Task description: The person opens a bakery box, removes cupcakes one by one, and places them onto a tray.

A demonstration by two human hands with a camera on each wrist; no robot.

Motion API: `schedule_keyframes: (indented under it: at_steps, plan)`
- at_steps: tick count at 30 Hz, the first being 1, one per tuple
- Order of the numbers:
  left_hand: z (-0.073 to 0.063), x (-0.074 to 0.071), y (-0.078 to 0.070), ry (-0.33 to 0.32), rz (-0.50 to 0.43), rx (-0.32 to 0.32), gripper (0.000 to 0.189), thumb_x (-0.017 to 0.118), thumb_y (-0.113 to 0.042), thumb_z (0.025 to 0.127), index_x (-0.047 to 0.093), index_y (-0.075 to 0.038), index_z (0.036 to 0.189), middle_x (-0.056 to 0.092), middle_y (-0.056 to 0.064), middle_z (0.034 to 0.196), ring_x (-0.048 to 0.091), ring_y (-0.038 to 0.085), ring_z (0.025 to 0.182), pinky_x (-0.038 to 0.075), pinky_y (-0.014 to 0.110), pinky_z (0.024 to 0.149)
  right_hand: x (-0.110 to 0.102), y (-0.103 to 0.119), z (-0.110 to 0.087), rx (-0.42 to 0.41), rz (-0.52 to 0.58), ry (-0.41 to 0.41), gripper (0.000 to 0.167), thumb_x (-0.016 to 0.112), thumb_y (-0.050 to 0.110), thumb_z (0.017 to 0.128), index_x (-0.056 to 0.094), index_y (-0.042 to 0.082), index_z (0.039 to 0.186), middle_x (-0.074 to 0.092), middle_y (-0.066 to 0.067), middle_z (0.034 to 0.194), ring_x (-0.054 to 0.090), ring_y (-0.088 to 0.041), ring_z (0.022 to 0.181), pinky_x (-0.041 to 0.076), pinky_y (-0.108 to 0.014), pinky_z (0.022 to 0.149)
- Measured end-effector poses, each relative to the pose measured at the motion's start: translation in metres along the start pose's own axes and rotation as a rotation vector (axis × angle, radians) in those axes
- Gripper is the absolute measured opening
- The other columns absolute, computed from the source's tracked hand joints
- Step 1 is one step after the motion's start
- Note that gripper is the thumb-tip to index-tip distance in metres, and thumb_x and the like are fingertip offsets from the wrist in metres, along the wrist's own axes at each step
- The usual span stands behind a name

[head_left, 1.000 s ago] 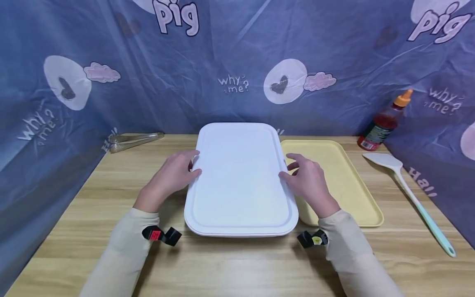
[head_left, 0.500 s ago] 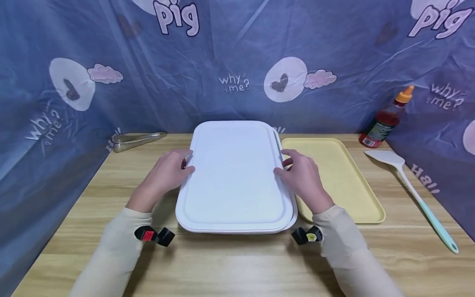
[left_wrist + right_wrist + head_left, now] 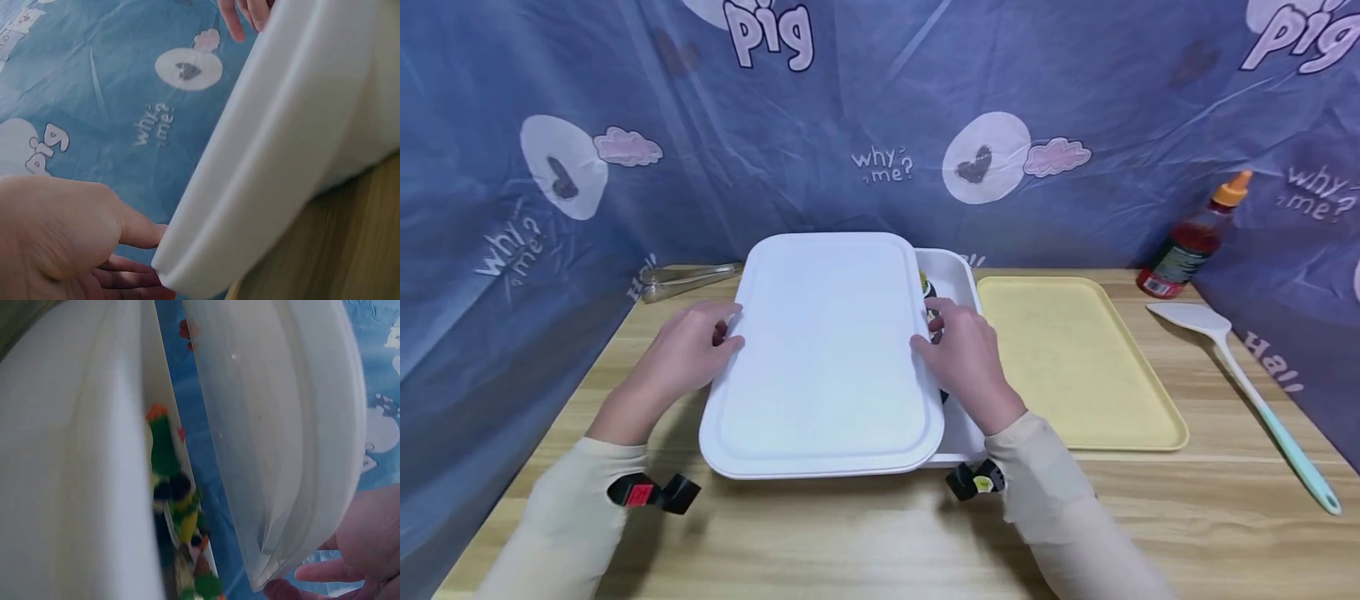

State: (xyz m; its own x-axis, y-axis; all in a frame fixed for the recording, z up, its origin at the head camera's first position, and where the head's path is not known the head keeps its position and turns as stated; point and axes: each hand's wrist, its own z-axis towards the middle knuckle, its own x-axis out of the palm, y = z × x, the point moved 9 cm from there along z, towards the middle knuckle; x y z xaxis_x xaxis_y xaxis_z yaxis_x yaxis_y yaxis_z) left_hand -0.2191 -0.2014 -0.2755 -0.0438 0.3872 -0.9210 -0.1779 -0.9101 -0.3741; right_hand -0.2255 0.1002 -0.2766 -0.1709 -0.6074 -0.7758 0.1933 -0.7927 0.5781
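Observation:
A white rectangular lid (image 3: 823, 358) is lifted off a white box (image 3: 962, 429) and sits shifted to its left, covering most of it. My left hand (image 3: 688, 350) grips the lid's left edge between thumb and fingers. On the opposite edge, my right hand (image 3: 962, 354) pinches the rim. The right wrist view shows a gap between the lid (image 3: 275, 425) and the box (image 3: 75, 456). Inside the box lie several small colourful pieces (image 3: 184, 512), green, yellow, orange and dark, partly hidden by the box wall.
To the right of the box lies a pale yellow tray (image 3: 1082, 367). Beyond it are a white spatula with a mint handle (image 3: 1247, 383) and a red sauce bottle (image 3: 1187, 242). Metal tongs (image 3: 688, 279) lie at the back left. A printed blue curtain (image 3: 820, 150) encloses the table.
Both hands have lifted the lid and carried it left, baring the right side of the box and some of its contents. The view has turned slightly.

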Motion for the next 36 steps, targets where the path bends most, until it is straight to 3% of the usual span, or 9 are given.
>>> schedule_keyframes:
  at_steps: [6,12,18,24,36]
  plan:
    - [-0.017,-0.011,0.021,0.000,-0.002,-0.049,0.049,0.067,-0.012,0.095,0.055,0.009,0.138,0.062,0.028,0.111,0.059,0.033,0.089,0.052,0.048,0.076,0.012,0.023,-0.002,-0.012,0.012,0.001,0.045,0.075,0.013,0.086,0.065,0.002,0.129,0.073,-0.014,0.102,0.066,-0.029,0.092,0.052,-0.044,0.082]
    - [-0.038,-0.028,0.040,-0.069,0.008,-0.037,0.046,0.068,-0.010,0.094,0.058,0.010,0.134,0.063,0.029,0.111,0.060,0.034,0.089,0.052,0.050,0.075,0.030,0.044,-0.003,-0.023,0.032,0.025,0.046,0.076,0.016,0.087,0.066,0.004,0.129,0.073,-0.013,0.101,0.066,-0.028,0.095,0.052,-0.046,0.086]
    - [-0.059,-0.042,0.061,-0.131,0.020,-0.040,0.043,0.071,-0.007,0.090,0.062,0.011,0.128,0.063,0.023,0.096,0.059,0.030,0.081,0.049,0.039,0.066,0.051,0.062,-0.007,-0.023,0.058,0.069,0.047,0.078,0.018,0.087,0.066,0.004,0.130,0.072,-0.013,0.099,0.066,-0.025,0.089,0.055,-0.040,0.075]
    - [-0.080,-0.054,0.080,-0.185,0.037,-0.060,0.037,0.075,-0.005,0.087,0.067,0.009,0.120,0.060,0.016,0.085,0.055,0.026,0.075,0.041,0.026,0.058,0.065,0.083,-0.012,-0.062,0.095,0.111,0.047,0.079,0.019,0.087,0.066,0.005,0.131,0.071,-0.012,0.100,0.061,-0.023,0.087,0.051,-0.036,0.075]
    - [-0.115,-0.065,0.123,-0.196,0.068,-0.178,0.036,0.076,-0.004,0.086,0.067,0.010,0.119,0.055,0.017,0.086,0.049,0.028,0.077,0.034,0.023,0.053,0.098,0.117,-0.031,-0.070,0.150,0.209,0.049,0.079,0.022,0.088,0.065,0.008,0.132,0.070,-0.012,0.112,0.066,-0.022,0.099,0.055,-0.036,0.083]
